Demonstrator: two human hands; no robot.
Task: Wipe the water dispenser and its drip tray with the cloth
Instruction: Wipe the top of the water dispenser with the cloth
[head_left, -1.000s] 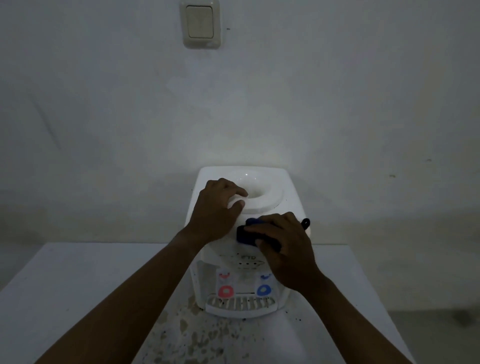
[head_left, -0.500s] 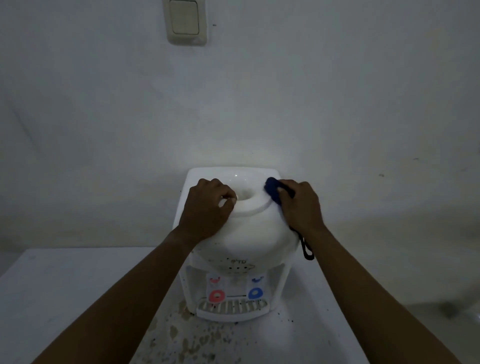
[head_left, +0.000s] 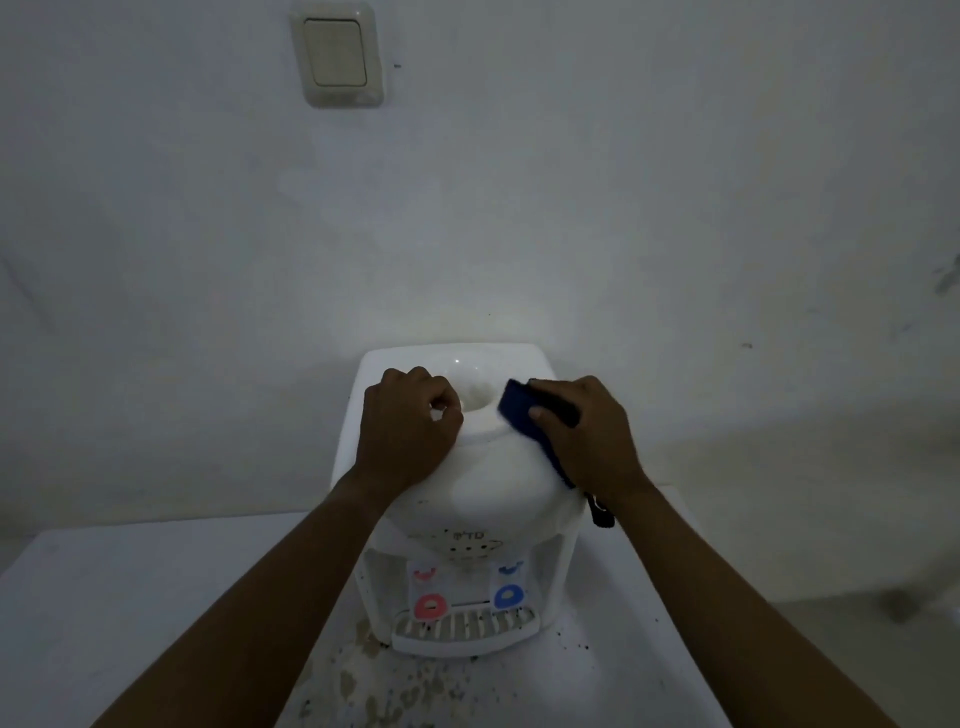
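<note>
A white tabletop water dispenser (head_left: 483, 483) stands against the wall, with a round bottle well on top. Red (head_left: 430, 606) and blue (head_left: 508, 596) tap levers sit above its slatted drip tray (head_left: 465, 626) at the front. My left hand (head_left: 410, 426) grips the left rim of the well, fingers curled over it. My right hand (head_left: 587, 431) holds a dark blue cloth (head_left: 517, 408) against the right rim of the well; a strip of the cloth hangs down the dispenser's right side.
The dispenser sits on a white table (head_left: 156, 597) whose surface in front of the tray is stained and speckled with dirt (head_left: 395, 686). A wall switch (head_left: 337, 52) is mounted high on the pale wall. The floor lies to the right of the table.
My right hand moved the cloth from the dispenser's front face up to the right rim of the top well. My left hand kept its hold on the left rim.
</note>
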